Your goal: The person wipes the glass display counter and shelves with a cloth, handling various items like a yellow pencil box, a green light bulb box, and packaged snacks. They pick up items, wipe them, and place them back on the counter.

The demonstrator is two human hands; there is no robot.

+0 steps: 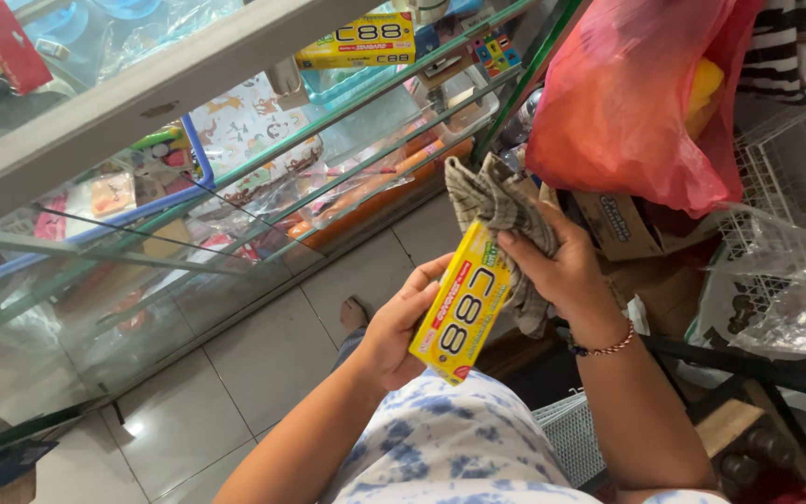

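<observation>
Yellow box (464, 313) in left hand (394, 331) grip, cloth (501, 210) in right hand (562, 266).

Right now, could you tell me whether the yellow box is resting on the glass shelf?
No, the yellow box is held up by the left hand, with the right hand pressing a checked cloth on it.

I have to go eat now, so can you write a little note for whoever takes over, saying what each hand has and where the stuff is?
Left hand: holds the yellow box from below, tilted, over the tiled floor.
Right hand: grips a checked cloth, pressed against the box's upper end.
Nearby: a second yellow box of the same kind lies on the glass display case; a red plastic bag hangs to the right.
Done: box in hand, cloth on it.
Left: whether the box is fully wiped cannot be told; it is not yet put down.
</observation>
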